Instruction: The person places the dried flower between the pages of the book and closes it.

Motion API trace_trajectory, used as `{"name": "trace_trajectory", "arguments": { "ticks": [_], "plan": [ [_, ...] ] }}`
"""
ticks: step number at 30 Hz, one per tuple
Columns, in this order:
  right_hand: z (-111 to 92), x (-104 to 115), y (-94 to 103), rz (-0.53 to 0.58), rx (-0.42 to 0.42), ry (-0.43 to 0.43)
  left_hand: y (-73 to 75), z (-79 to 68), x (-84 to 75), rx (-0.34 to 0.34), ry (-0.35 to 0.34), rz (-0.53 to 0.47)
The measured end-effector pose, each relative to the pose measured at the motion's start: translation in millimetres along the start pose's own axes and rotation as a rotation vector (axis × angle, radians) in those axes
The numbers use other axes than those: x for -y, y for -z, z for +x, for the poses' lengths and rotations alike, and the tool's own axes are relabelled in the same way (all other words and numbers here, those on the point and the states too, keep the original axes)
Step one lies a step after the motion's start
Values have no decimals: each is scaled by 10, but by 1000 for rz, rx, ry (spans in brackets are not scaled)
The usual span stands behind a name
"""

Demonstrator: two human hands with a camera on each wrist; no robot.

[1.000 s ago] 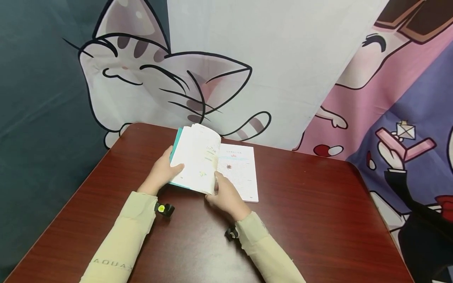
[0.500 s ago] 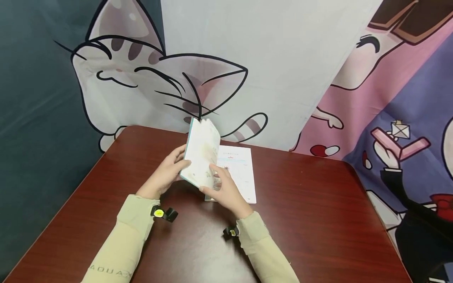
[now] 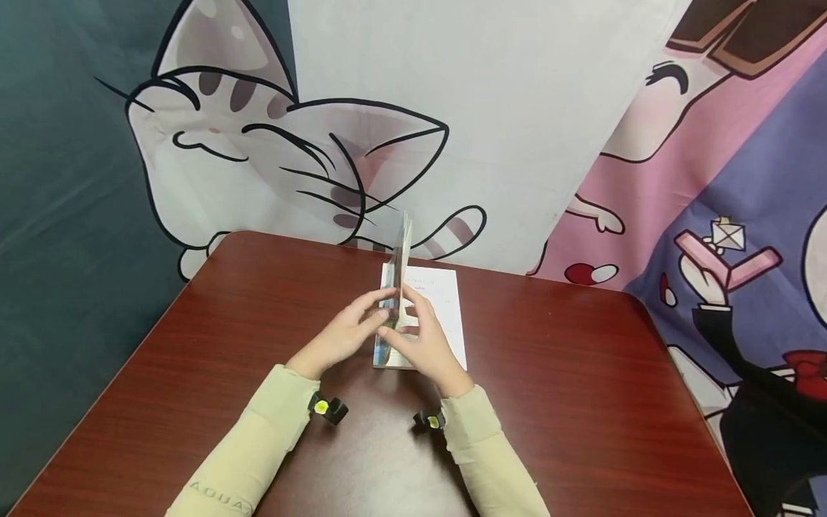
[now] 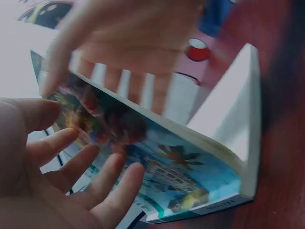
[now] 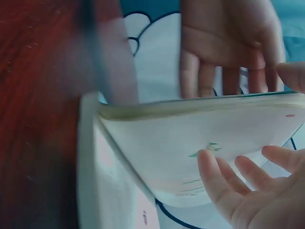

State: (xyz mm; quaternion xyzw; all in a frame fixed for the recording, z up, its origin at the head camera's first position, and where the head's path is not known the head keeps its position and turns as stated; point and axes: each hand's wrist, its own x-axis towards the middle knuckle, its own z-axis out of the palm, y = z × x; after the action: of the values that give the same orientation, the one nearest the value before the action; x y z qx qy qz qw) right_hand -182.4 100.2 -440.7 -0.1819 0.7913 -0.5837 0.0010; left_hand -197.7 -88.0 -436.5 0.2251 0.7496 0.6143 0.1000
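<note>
An open book (image 3: 439,309) lies on the table with its left part raised upright on the spine. Its colourful illustrated cover (image 4: 167,167) faces my left hand (image 3: 339,337), whose extended fingertips rest against it in the left wrist view. On the opposite side of the raised part is my right hand (image 3: 429,348), with fingers spread. In the right wrist view its fingertips lie close to a white page (image 5: 157,143) that bears a small drawing. Neither hand wraps its fingers round the book.
The reddish-brown wooden table (image 3: 568,402) extends to both sides. Behind its far edge hangs a cloth backdrop (image 3: 517,129) with a cartoon cat and other figures. A small black device (image 3: 329,408) sits at the left wrist, and another (image 3: 428,421) at the right.
The left part of the book has swung up from a slant to upright, moving rightward. My left hand followed it and let go its grip on the edge; the right hand left the pages' lower corner.
</note>
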Motion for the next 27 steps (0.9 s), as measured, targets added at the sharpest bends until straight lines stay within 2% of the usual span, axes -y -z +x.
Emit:
{"name": "trace_trajectory", "arguments": {
  "ticks": [2,9,13,17,19,25,27],
  "plan": [
    [-3,22,74,13,-9,3,-55,24,30,17,-27,79],
    [-3,87,383,82,-69,34,-190,123,116,51,-7,318],
    [19,87,537,55,-150,-54,-254,200,166,77,3,408],
    [31,49,664,-18,-212,-201,-334,277,212,117,28,493],
    [32,7,719,-83,-216,-257,-377,310,230,138,32,526],
    [18,-181,828,-308,-152,-347,-487,358,265,209,25,618],
    [14,-253,836,-373,-125,-357,-511,360,272,241,35,687]
  ]
}}
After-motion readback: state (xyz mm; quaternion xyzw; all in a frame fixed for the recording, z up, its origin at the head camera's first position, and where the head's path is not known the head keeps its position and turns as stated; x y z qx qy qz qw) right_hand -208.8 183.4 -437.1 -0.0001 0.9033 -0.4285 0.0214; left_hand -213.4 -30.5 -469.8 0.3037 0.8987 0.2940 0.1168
